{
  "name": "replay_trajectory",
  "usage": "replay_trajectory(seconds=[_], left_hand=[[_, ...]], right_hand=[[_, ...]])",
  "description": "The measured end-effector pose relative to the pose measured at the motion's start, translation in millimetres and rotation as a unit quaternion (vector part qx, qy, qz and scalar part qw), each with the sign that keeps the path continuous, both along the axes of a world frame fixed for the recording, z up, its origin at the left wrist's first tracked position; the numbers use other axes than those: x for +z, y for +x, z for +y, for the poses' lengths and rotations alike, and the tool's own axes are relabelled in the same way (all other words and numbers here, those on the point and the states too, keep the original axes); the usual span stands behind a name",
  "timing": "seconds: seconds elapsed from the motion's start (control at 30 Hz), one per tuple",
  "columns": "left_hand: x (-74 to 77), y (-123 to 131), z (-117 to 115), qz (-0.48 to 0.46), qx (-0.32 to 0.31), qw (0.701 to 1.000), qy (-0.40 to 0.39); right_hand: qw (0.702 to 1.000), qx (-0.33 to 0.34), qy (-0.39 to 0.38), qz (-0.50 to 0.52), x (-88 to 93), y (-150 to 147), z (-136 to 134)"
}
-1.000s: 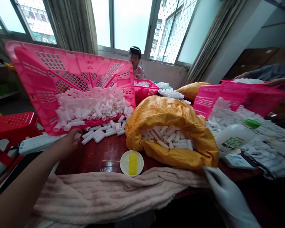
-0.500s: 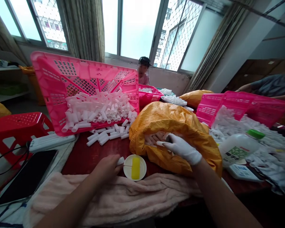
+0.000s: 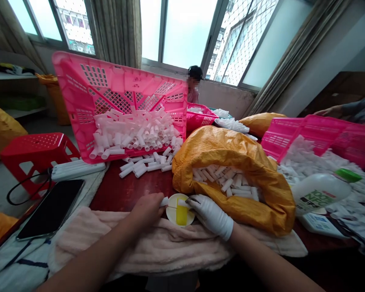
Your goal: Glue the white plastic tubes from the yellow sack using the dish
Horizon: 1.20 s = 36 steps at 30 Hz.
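Bare and closed, my left hand pinches a short white plastic piece at the left rim of a small round dish. A thin stick reaches from its fingers over the dish. A yellow block lies in the dish. My right hand, in a white glove with dark fingertips, is closed on a white plastic tube just over the block. Behind that hand, an orange woven sack lies open with many white tubes inside.
A tilted pink basket spills white tubes onto the table. A pinkish towel covers the front edge. At left lie a phone and a power strip; at right, a green-capped bottle. Other people are at the back.
My right hand has come out of the sack, moving left and down to the dish with a white tube. My left hand stays beside the dish. The view has shifted slightly.
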<state>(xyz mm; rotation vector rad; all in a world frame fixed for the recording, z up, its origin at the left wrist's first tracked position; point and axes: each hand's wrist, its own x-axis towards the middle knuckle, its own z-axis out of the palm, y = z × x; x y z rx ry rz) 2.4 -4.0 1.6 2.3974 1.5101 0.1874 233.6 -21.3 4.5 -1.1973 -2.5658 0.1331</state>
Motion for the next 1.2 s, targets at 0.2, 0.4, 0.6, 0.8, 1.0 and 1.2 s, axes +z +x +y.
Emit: replay_trajectory(seconds=[0.2,0.4,0.6,0.8,1.0,1.2], left_hand=[[2.6,3,-1,0.013,0.02,1.0,-0.002],[3.3,3,-1,0.01,0.012,1.0,-0.001],[-3.3,1,2,0.009,0.017,1.0,0.014],[-7.4,0,4,0.015,0.024,1.0,0.0],[0.6,0,-1,0.005,0.03,0.998,0.052],[12.5,-1,-8,-0.066,-0.026,0.991,0.115]], right_hand=[[0.999,-0.028,0.006,0.032,-2.5,-1,-13],[0.997,0.008,0.015,0.081,-9.6,3,-18],[0.997,0.031,0.072,0.01,-8.2,2,-24],[0.988,0.139,0.06,-0.03,0.9,0,-33],[0.962,0.052,0.001,0.269,-1.9,-22,-24],[0.813,-0.086,-0.109,0.565,-2.3,-40,-8]])
